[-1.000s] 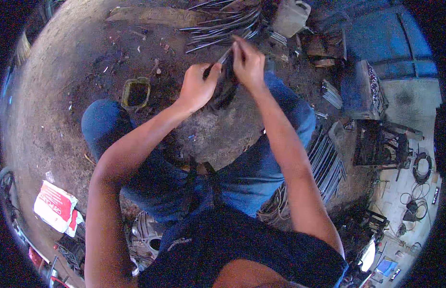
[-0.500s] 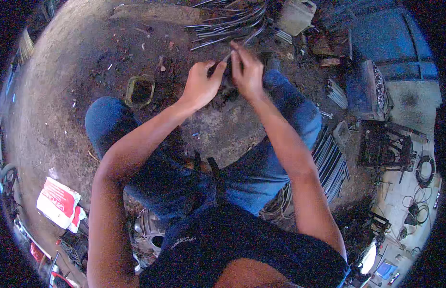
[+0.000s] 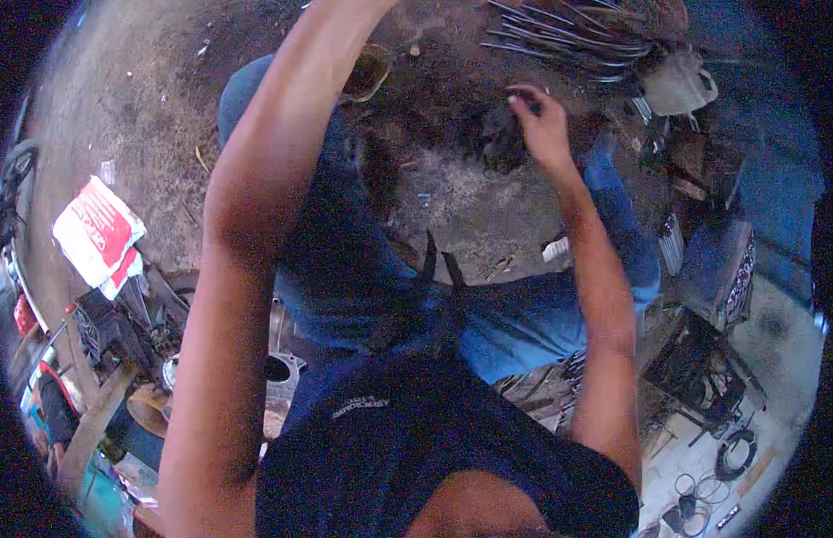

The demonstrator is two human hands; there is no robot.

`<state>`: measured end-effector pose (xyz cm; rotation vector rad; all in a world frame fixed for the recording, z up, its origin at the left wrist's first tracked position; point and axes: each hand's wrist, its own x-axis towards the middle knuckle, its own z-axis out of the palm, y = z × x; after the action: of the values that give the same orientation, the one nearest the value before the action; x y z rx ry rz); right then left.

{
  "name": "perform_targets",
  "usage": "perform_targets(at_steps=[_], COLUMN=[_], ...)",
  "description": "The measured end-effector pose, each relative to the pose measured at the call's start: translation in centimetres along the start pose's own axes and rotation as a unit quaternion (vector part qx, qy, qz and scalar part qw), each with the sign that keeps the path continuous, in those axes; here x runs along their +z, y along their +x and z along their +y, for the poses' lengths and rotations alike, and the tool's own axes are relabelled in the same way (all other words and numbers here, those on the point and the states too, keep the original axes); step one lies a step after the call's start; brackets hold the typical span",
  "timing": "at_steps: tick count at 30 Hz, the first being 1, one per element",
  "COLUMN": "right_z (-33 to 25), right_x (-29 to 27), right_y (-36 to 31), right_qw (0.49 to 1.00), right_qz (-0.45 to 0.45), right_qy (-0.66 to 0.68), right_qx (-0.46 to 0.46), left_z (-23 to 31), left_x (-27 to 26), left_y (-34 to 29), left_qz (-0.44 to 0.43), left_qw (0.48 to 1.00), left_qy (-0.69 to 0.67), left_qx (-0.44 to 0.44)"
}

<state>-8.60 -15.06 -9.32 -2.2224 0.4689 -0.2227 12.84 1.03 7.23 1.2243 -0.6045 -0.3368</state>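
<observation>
My left arm reaches up past the top edge, so the left hand is cut off from view and what it holds cannot be seen. My right hand (image 3: 544,130) is raised beyond my right shin, its thumb and index finger curved with a gap between them. Nothing shows clearly in its fingers. Beside it, on the dirt floor, stands a dark, blocky lump (image 3: 501,143) whose kind is unclear. A bundle of thin metal rods (image 3: 569,36) lies farther off, beyond the right hand.
A pale plastic jerrycan (image 3: 676,82) stands at the far right, near the rods. A cut-open container (image 3: 370,76) is partly behind my left forearm. To the left lies a red and white sack (image 3: 98,233). Coiled cable (image 3: 736,453) rests at the lower right.
My hands were close together over a thin piece; now they are apart. The left has swung up out of view, and the right has moved to the right. The whole view has shifted.
</observation>
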Motion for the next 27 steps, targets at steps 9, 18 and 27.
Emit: perform_targets(at_steps=[9,18,27], right_z=[1.5,1.0,4.4], right_x=[18.8,26.7,29.5], right_y=[8.8,12.8,14.5], right_qw=[0.99,0.97,0.925], right_qz=[-0.131,-0.139,-0.185], right_qy=[-0.017,-0.175,-0.287], right_qx=[-0.054,-0.099,-0.17], left_z=[2.1,2.3,2.6], left_x=[-4.3,-7.2,-7.8], left_y=[1.0,1.0,1.2], left_qz=[0.175,0.248,0.182], left_qw=[0.953,0.913,0.94], left_qy=[0.21,0.288,0.254], left_qx=[0.128,0.15,0.137])
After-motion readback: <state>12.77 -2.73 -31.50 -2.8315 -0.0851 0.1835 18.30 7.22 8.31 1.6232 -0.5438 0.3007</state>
